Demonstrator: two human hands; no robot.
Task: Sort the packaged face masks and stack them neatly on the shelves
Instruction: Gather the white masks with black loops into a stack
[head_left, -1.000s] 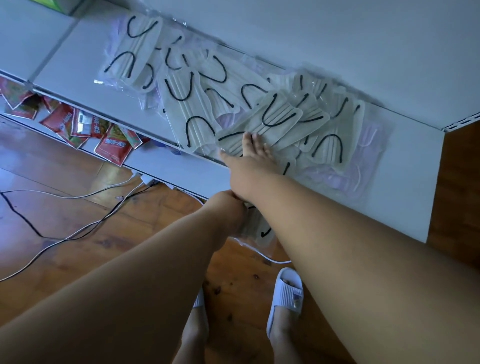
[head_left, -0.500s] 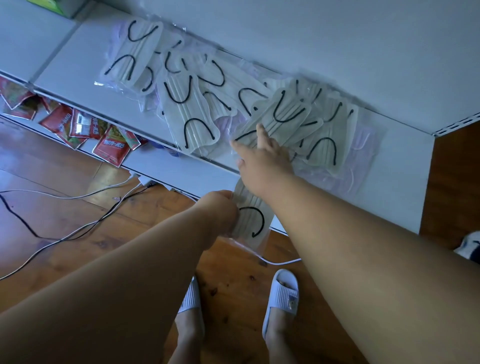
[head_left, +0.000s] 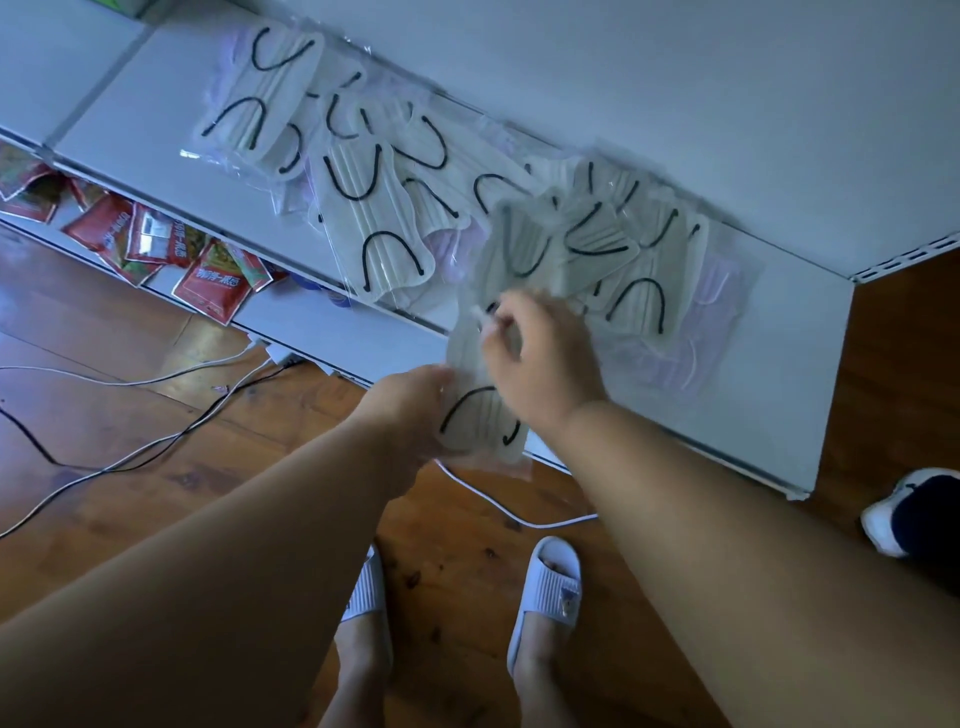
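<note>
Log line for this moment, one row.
left hand: holds mask stack | right hand: pinches mask pack | shelf: packs scattered

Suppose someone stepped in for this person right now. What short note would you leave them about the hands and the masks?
Left hand: holds a small stack of packaged masks at the shelf's front edge.
Right hand: fingers curled, pinching a mask from the pile and bringing it toward the stack.
Shelf: most masks lie loose and overlapping, white ones with black loops on top, a few lilac masks underneath at the right.
Done: a few white masks gathered in hand.
Left: collect the rest by colour, then set them down as neat stacks.
</note>
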